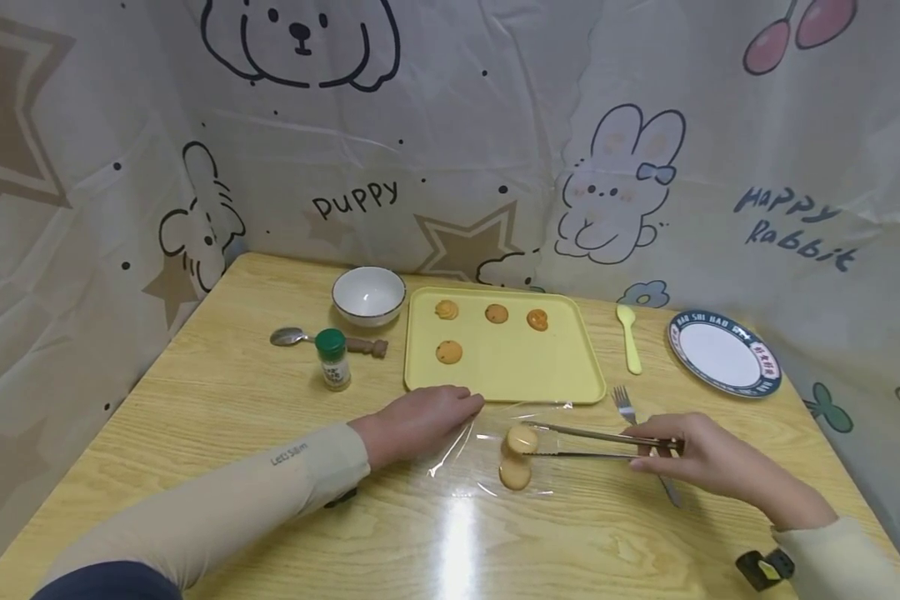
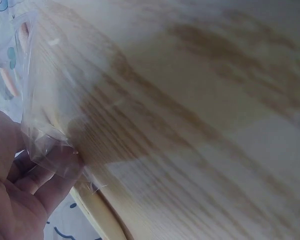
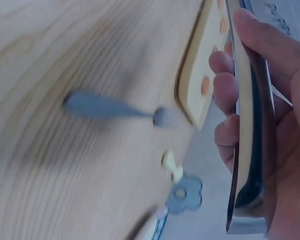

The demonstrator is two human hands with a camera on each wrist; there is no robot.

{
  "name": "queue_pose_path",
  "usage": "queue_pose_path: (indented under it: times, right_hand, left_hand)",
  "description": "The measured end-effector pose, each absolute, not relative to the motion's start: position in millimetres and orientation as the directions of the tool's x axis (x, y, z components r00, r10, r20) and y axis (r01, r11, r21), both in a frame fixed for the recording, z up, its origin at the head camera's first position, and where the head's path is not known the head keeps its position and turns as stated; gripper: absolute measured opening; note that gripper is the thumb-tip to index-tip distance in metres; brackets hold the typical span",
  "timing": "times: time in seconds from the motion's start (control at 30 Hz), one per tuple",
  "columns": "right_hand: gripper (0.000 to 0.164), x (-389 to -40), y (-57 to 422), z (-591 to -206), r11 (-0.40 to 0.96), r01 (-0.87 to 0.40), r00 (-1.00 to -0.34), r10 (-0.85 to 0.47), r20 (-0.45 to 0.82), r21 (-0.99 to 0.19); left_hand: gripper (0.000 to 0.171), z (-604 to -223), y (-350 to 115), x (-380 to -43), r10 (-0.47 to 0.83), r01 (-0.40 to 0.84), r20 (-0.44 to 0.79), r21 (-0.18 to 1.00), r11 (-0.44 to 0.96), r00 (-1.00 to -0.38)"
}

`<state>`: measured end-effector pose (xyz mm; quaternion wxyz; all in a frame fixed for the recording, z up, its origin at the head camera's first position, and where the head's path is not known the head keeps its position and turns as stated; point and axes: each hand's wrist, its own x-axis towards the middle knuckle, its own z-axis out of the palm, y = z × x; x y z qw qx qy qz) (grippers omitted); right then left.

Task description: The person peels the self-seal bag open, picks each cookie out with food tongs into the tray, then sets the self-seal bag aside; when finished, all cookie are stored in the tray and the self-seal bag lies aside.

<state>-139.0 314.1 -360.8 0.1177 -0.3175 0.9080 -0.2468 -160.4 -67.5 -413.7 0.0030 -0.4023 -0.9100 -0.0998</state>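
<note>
My left hand pinches the edge of a clear plastic bag on the table, just below the tray's front rim. In the left wrist view the bag's film lies over the fingers. Round pale cookies lie at the bag's right part, overlapping one another. My right hand grips metal tongs that point left. The tips of the tongs lie on either side of the upper cookie. Up close, the right wrist view shows the tongs held between thumb and fingers; their tips are outside that view.
A yellow tray carries several cookies. Left of it are a white bowl, a spoon and a green-capped shaker bottle. A fork lies partly under the right hand. Farther right are a yellow spoon and a plate.
</note>
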Motion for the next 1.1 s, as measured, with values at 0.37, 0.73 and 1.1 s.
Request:
queue_pose_path:
  times: [0.37,0.73,1.1]
  right_hand:
    - [0.026,-118.3,377.2,-343.6,0.781,-0.414,-0.894,-0.444,0.051,-0.468]
    - [0.033,-165.9,352.9,-338.2,0.824,-0.410,-0.901,-0.431,0.037,-0.391]
    - [0.044,-220.7,283.8,-366.7,0.804,-0.432,-0.864,-0.499,-0.068,-0.409]
  left_hand:
    - [0.013,-413.1,-70.8,-161.5,0.737,0.743,0.103,0.154,0.651,-0.668]
    - [0.014,-413.5,-72.2,-159.9,0.730,0.734,0.097,0.167,0.658,-0.676]
    - [0.014,-412.0,-68.7,-158.3,0.735,0.739,0.094,0.162,0.654,-0.671]
